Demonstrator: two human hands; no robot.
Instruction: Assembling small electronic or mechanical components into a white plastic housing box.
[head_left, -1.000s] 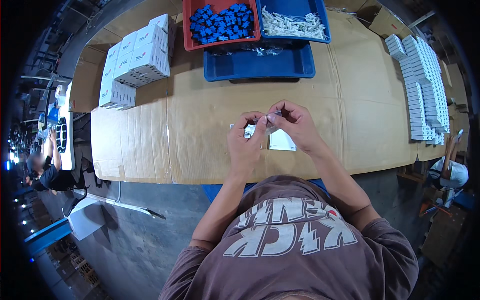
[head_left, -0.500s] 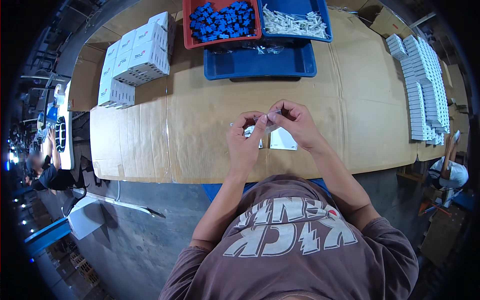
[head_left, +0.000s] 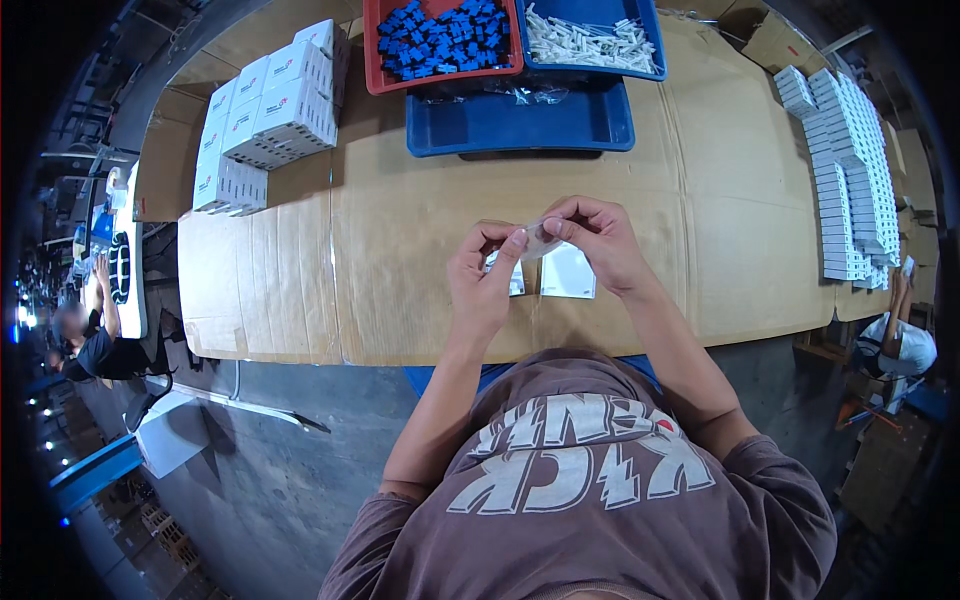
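A small clear plastic bag [head_left: 536, 243] is stretched between my two hands above the table. My left hand [head_left: 485, 265] pinches one side of it between thumb and finger. On the other side, my right hand [head_left: 598, 240] grips it the same way. Beneath the right hand lies a flat white box [head_left: 567, 274] on the cardboard. Another white piece [head_left: 516, 280] lies partly hidden behind my left hand. Whether the bag holds anything is too small to make out.
Ahead stand a red bin [head_left: 373, 60] of blue clips, a blue bin [head_left: 657, 65] of white plastic pieces and another blue tray [head_left: 520, 152]. Stacked white boxes rise at left [head_left: 285, 110] and right [head_left: 850, 180]. Cardboard [head_left: 420, 320] covers the table. Other people sit at both sides.
My hands have drawn slightly apart, the left moving a little left and the right a little right. The clear bag between them shows more of its surface.
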